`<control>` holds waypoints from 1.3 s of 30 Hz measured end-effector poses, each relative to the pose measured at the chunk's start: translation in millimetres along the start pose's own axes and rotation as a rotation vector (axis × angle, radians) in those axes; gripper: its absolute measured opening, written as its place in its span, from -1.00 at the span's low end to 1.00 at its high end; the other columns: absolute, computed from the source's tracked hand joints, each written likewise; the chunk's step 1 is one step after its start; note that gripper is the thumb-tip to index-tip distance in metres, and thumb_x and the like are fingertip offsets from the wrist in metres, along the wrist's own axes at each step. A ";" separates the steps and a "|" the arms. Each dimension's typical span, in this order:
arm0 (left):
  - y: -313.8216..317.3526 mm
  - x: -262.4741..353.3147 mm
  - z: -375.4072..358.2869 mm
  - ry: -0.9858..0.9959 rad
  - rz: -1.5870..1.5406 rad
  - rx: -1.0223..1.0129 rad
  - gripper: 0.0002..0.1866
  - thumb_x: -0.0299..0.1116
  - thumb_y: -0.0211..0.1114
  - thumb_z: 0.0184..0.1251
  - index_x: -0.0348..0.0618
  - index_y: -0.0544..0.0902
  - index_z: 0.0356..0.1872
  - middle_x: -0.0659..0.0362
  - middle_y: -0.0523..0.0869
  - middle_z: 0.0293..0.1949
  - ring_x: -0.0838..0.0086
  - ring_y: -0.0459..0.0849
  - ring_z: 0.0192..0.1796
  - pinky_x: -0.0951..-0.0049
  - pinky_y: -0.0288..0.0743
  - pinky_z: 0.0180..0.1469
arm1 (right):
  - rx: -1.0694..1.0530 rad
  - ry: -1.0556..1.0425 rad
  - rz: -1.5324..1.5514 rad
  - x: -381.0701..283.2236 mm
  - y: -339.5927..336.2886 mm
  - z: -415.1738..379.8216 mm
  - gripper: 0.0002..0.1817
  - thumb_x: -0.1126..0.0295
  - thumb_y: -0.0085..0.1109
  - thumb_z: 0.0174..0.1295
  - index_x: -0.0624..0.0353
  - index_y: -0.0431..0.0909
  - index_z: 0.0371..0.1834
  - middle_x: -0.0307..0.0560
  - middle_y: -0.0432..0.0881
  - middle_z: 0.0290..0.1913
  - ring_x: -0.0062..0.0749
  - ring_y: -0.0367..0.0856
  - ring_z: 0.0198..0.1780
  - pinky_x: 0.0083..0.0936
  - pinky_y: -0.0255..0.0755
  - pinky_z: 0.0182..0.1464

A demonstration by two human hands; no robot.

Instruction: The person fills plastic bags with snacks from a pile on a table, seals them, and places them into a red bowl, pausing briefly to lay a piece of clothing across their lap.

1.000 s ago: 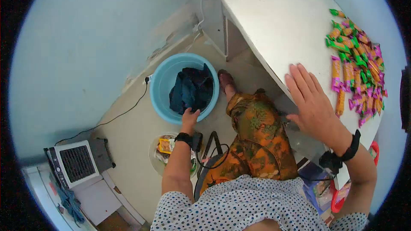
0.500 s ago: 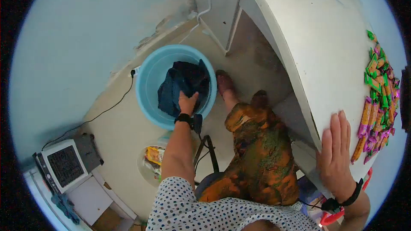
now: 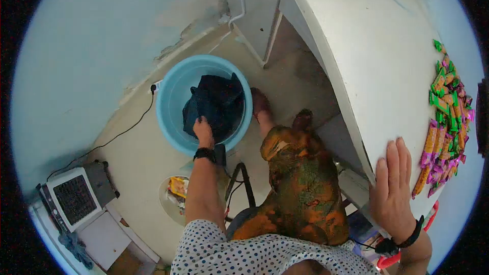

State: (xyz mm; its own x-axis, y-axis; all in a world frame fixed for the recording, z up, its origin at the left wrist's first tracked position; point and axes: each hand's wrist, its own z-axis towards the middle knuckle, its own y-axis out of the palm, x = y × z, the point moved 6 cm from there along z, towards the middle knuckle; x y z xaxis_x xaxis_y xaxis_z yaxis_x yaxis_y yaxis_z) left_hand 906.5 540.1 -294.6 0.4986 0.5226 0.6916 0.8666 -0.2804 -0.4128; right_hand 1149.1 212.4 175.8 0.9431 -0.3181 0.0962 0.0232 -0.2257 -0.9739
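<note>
1. Boxy appliance [image 3: 75,199]: located at far left; dark grille inside a white frame.
2. Black cord [image 3: 125,131]: runs along the floor near the wall, with its plug at the wall beside the basin.
3. Round bin [image 3: 162,201]: located on the floor below the basin; contains yellow and other wrappers.
4. Blue basin [image 3: 162,114]: located on the floor, open side up.
5. Left hand [image 3: 203,131]: reaches into the basin; fingers curled and closed on the near part of the dark cloth.
6. Dark cloth [image 3: 218,103]: lies bunched inside the basin.
7. Patterned trousers [image 3: 303,188]: cover the person's legs, between basin and table.
8. White table [image 3: 374,56]: edge faces the legs.
9. Right hand [image 3: 395,188]: palm down at the table edge, fingers extended; grasps nothing.
10. Wrapped snacks [image 3: 448,122]: piled on the table, beyond the right hand; green, purple and orange.
</note>
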 end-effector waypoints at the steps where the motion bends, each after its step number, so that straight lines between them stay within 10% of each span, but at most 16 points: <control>1: -14.5 2.4 -1.7 0.002 -0.139 -0.002 -0.71 -0.28 0.18 0.45 -0.34 0.63 -0.06 0.07 0.72 -0.26 0.37 0.68 -0.22 0.28 0.55 -0.06 | 0.007 0.007 -0.005 -0.1 -1.2 0.9 -0.63 0.58 0.06 0.23 0.41 0.34 0.11 0.53 0.24 0.40 0.47 0.19 0.46 0.31 0.11 0.42; 4: -65.5 30.0 -16.6 0.005 -0.444 -0.081 -0.57 -0.25 0.16 0.47 -0.38 0.50 0.19 0.04 0.70 0.03 0.29 0.66 0.05 0.23 0.50 0.19 | 0.041 0.013 0.031 -1.5 -5.7 2.3 -0.53 0.60 0.03 0.22 0.41 0.31 0.23 0.44 0.23 0.44 0.35 0.16 0.50 0.20 0.08 0.47; 11: -176.1 189.6 -106.7 0.234 -0.671 -0.406 -0.66 -0.25 0.19 0.47 -0.32 0.61 0.07 0.05 0.73 0.01 0.31 0.71 0.03 0.21 0.56 0.16 | 0.150 -0.005 0.020 -3.5 -10.6 0.8 -0.39 0.65 -0.09 0.21 0.34 0.23 0.41 0.28 0.18 0.51 0.17 0.10 0.55 0.07 0.03 0.53; 18: -292.1 388.2 -249.5 0.542 -0.715 -0.457 -0.76 -0.25 0.24 0.45 -0.20 0.70 -0.10 0.12 0.79 -0.12 0.34 0.78 -0.09 0.27 0.65 0.03 | 0.226 -0.035 0.213 -16.8 -39.2 -5.2 -0.25 0.41 0.32 0.11 0.37 0.25 0.39 0.31 0.24 0.46 0.22 0.17 0.51 0.01 0.10 0.50; 25: -357.7 512.6 -396.9 1.003 -0.420 -1.006 -0.64 -0.27 -0.01 0.58 -0.32 0.64 0.08 -0.01 0.74 0.05 0.26 0.73 0.08 0.25 0.55 0.27 | 0.400 -0.156 0.414 -45.6 -74.5 19.7 -0.61 0.43 0.20 0.28 0.35 0.47 0.14 0.28 0.46 0.27 0.22 0.42 0.30 -0.12 0.34 0.36; 34: -482.7 543.6 -500.5 1.463 -0.167 -0.554 -0.61 -0.32 -0.08 0.59 -0.32 0.55 0.22 -0.02 0.66 0.16 0.26 0.67 0.15 0.25 0.49 0.32 | 0.369 -0.275 0.972 -76.6 -70.0 112.1 -0.56 0.43 0.22 0.25 0.25 0.48 0.21 0.22 0.66 0.02 0.13 0.62 0.09 -0.23 0.51 0.16; 39: -508.4 537.9 -525.4 1.737 0.004 0.020 -0.60 -0.35 -0.09 0.59 -0.31 0.51 0.27 -0.01 0.63 0.19 0.27 0.65 0.17 0.26 0.47 0.34 | 0.328 -0.746 1.022 -159.1 -47.1 129.7 -0.42 0.36 0.37 0.12 0.21 0.48 0.25 0.20 0.65 0.09 0.11 0.56 0.20 -0.13 0.41 0.26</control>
State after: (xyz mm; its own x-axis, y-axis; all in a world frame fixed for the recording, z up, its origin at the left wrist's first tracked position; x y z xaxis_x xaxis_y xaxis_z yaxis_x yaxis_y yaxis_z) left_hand 745.5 540.8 598.7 -0.0472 -0.8846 0.4639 0.8718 -0.2632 -0.4131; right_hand 1041.0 393.1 179.7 0.5358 0.3967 -0.7454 -0.8290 0.0797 -0.5535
